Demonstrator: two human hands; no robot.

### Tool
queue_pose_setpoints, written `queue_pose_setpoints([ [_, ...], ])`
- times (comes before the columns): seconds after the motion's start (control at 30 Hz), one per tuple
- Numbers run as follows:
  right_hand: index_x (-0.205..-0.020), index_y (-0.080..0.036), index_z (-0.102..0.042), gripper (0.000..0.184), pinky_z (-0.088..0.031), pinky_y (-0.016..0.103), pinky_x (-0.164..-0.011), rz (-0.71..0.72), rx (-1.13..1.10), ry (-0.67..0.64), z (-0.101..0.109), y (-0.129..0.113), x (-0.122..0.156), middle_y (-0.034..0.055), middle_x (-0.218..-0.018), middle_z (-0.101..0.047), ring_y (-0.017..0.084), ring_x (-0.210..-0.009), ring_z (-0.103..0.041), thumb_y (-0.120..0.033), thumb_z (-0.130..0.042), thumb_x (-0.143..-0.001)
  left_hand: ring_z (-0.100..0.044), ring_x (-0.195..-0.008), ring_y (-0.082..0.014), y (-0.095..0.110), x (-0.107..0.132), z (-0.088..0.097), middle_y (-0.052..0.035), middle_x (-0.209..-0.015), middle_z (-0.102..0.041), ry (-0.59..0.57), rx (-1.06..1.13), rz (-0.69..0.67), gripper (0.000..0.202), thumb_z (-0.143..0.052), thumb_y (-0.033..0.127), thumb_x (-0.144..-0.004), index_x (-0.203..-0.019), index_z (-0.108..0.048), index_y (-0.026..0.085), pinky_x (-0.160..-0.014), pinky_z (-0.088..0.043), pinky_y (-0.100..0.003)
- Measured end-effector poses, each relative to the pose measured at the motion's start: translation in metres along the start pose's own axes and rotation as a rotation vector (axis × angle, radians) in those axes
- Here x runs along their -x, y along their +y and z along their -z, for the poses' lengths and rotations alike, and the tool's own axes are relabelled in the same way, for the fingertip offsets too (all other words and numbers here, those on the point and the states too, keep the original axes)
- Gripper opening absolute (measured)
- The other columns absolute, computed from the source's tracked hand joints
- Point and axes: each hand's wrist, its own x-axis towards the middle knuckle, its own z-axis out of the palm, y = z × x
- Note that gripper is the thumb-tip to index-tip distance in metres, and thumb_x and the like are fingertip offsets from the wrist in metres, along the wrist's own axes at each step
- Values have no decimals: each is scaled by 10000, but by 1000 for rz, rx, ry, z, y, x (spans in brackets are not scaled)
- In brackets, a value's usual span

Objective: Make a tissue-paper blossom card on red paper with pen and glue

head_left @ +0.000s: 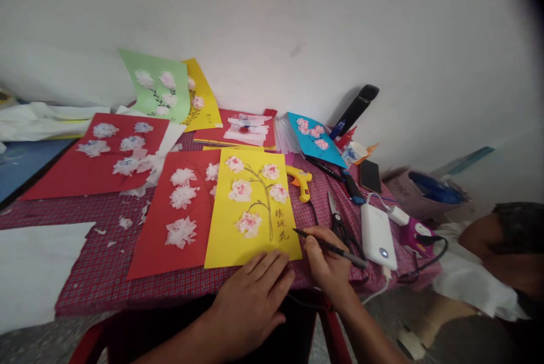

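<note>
Right hand (325, 262) grasping a slim black pen (342, 252), fingers wrapped low on the barrel. Tip sits over the right edge of a bright yellow paper sheet (250, 248), just beside the lowest of three dark handwritten characters (281, 225); can't tell if it touches

Left hand (257, 296) palm down, grasping nothing, fingertips on the sheet's lower edge

Sheet lies at the table's front edge, overlapping a red paper sheet (155, 248) with white crumpled-tissue flowers (182, 232). On the yellow one: a drawn dark branch (268, 205) and five pink-white tissue flowers (249, 224)

Right of it: yellow glue gun (304, 182), black-handled scissors (340, 229), white power bank (376, 233) with a cable, all on a red-purple checked tablecloth (97, 290)
</note>
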Motion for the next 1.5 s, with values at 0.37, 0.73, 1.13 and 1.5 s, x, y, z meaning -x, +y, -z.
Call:
queue_pose_setpoints([
  [0.37,-1178,-191,-577,288,-564,362,-748,-81,279,-304,-4,-5,-46,97,-1030,-750,259,-875,-739,-176,-493,-903,-686,-899,-239,-98,50,55,-86,-1032,-703,232,246,661,269,-529,370,-944,-1149,-590,207,-785,-540,-366],
  [0.73,-1198,-193,-540,310,-561,358,-781,-124,243,-307,-11,8,-45,120,-1088,-737,259,-940,-731,-276,-478,-907,-568,-683,-158,-84,11,56,22,-754,-586,380,1105,838,292,-643,334,-788,-1039,-553,216,-606,-404,-265],
  [1.13,-968,-216,-559,188,-559,353,-636,-153,56,-239,-18,6,-64,45,-796,-675,228,-695,-675,-341,-559,-828,-707,-860,-219,-73,20,44,-77,-1069,-700,633,1615,870,475,-710,301,-757,-1161,-468,236,-735,-557,-355],
  [1.5,-974,-247,-655,311,-615,345,-612,-190,9,-57,-1,17,-58,103,-883,-750,283,-782,-741,-451,-690,-741,-664,-747,-166,-135,67,96,-40,-995,-702,410,744,856,384,-594,348,-841,-1204,-613,225,-641,-524,-274],
])
